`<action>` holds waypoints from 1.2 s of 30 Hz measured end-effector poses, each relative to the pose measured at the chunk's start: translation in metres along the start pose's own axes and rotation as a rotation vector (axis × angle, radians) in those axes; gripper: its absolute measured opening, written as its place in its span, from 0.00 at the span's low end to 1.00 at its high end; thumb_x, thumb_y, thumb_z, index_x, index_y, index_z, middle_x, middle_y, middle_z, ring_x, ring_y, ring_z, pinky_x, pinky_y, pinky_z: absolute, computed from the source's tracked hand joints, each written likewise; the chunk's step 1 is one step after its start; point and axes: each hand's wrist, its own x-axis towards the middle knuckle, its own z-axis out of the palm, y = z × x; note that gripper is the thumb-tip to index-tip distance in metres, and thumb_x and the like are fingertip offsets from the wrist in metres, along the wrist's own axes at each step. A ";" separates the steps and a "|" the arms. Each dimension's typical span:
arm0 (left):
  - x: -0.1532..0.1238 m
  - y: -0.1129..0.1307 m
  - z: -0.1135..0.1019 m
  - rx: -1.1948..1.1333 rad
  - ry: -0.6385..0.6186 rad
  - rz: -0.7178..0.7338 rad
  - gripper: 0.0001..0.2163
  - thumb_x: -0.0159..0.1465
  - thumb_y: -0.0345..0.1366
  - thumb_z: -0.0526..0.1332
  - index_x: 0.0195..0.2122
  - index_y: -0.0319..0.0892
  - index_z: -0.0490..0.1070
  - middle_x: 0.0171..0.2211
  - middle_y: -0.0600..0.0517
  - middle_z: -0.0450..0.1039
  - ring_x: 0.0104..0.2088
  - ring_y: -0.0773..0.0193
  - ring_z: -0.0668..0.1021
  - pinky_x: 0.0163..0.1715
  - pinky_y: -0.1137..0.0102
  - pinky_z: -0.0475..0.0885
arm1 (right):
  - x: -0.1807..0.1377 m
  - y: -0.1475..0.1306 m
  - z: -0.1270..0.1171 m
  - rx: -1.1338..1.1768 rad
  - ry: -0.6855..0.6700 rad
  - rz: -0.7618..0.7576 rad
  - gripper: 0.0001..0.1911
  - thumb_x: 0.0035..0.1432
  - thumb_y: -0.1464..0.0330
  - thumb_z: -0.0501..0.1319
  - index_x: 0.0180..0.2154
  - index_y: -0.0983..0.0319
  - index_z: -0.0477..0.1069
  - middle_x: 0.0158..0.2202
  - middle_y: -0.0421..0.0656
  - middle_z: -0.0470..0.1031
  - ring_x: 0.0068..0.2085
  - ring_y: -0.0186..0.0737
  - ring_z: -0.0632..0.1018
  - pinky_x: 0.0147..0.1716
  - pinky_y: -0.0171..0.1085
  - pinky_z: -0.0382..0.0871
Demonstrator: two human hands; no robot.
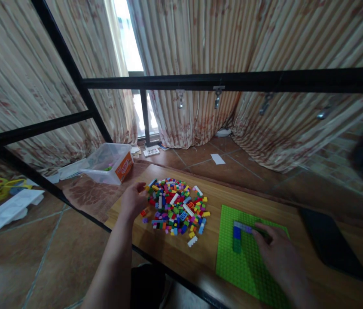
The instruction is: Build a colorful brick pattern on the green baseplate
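Note:
A pile of many-coloured building bricks (178, 206) lies loose on the wooden table. My left hand (133, 201) is at the pile's left edge, its fingers slightly curled and apart, with no brick visible in them. On the right, my right hand (278, 246) is over a bright green baseplate (228, 262). Its thumb and fingers close around the right end of a short row of bricks, where a purple brick (247, 229) shows at the fingertips. Joined to that row at a corner are a blue brick (236, 233) and a green brick (236, 246). My fingers partly hide the row's right end.
A clear plastic box (108, 161) with an orange label stands beyond the table's left end. A dark flat tablet-like object (332, 244) lies right of the baseplate. Across the view runs a black metal bar (233, 81) with hanging clips, before striped curtains (194, 38).

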 end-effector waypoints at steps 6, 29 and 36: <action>-0.049 0.055 0.024 -0.887 -0.500 -0.056 0.19 0.49 0.43 0.71 0.39 0.38 0.76 0.33 0.51 0.77 0.32 0.66 0.77 0.36 0.72 0.72 | -0.001 -0.017 -0.007 0.115 0.090 0.011 0.19 0.59 0.57 0.52 0.41 0.62 0.74 0.40 0.48 0.74 0.38 0.44 0.75 0.43 0.45 0.69; -0.137 0.117 0.144 -0.614 -0.866 0.165 0.09 0.61 0.38 0.57 0.37 0.38 0.71 0.28 0.52 0.74 0.25 0.69 0.75 0.25 0.75 0.67 | -0.017 0.001 -0.044 0.419 -0.030 0.092 0.15 0.57 0.59 0.59 0.42 0.59 0.76 0.40 0.45 0.80 0.40 0.45 0.79 0.41 0.43 0.71; -0.127 0.110 0.148 -0.271 -0.663 0.378 0.09 0.62 0.32 0.56 0.40 0.39 0.73 0.35 0.49 0.77 0.33 0.64 0.78 0.35 0.71 0.71 | -0.013 0.017 -0.044 0.261 0.019 0.081 0.12 0.57 0.63 0.57 0.40 0.60 0.75 0.38 0.45 0.78 0.40 0.44 0.77 0.44 0.44 0.70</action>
